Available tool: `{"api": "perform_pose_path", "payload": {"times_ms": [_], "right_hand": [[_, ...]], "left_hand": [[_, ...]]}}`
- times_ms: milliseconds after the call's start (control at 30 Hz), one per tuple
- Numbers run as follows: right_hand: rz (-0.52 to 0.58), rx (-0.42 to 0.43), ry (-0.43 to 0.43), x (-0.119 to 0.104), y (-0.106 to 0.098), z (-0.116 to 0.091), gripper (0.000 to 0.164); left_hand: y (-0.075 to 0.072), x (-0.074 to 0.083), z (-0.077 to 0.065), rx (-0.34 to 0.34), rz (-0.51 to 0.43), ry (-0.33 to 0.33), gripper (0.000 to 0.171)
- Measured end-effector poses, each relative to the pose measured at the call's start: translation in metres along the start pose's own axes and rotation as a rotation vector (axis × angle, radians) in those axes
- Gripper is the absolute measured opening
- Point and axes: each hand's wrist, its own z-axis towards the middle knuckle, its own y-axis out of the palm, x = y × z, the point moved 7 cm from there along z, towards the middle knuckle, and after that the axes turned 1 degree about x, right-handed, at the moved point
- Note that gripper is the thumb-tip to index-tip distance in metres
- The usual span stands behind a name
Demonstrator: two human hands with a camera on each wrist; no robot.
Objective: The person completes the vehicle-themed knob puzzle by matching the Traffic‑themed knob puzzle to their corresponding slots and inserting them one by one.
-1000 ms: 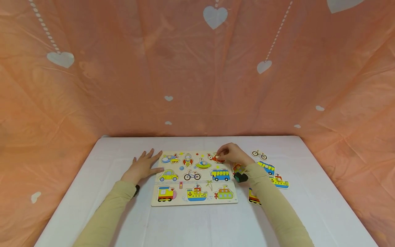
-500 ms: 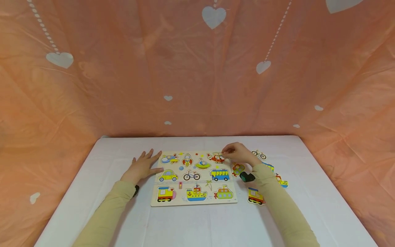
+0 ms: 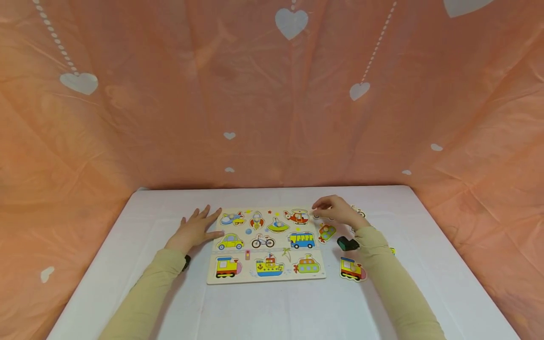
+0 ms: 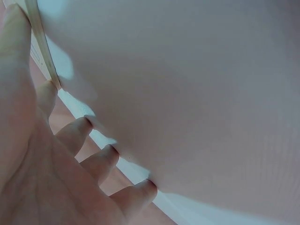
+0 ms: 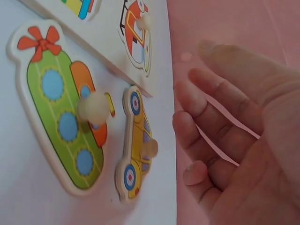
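Observation:
The wooden puzzle board (image 3: 246, 274) lies flat on the table, printed with vehicles. Spread fingers of my left hand (image 3: 191, 232) lie at its left edge, the thumb on the board. Just past the right edge, my right hand (image 3: 337, 211) hovers with loosely bent fingers and nothing between them. Below it is a yellow car piece (image 5: 137, 143) with a knob, partly hidden in the head view. A green submarine piece (image 5: 51, 112) lies beside it. The red helicopter piece (image 3: 296, 217) sits in its place at the board's upper right corner.
Right of the board lie a locomotive piece (image 3: 352, 269) and a bicycle piece (image 3: 359, 211); my right arm hides others. A rocket (image 3: 257, 220) and a flying saucer (image 3: 278, 225) sit in the board's top part. Orange curtain (image 3: 272, 118) hangs behind the table.
My right hand has left the helicopter piece and moved right, over the car piece. The locomotive piece has come into fuller view. My left hand stays at the board's left edge.

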Motion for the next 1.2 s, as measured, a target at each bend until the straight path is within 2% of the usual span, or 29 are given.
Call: {"api": "perform_pose_path", "payload": {"times_ms": [700, 1200], "right_hand": [[0.016, 0.037, -0.012, 0.008, -0.019, -0.016, 0.022], [0.002, 0.061, -0.002, 0.023, -0.029, -0.019, 0.025]], "left_hand": [[0.000, -0.001, 0.000, -0.004, -0.011, 0.007, 0.088], [-0.002, 0.000, -0.002, 0.000, -0.016, 0.010, 0.088]]}}
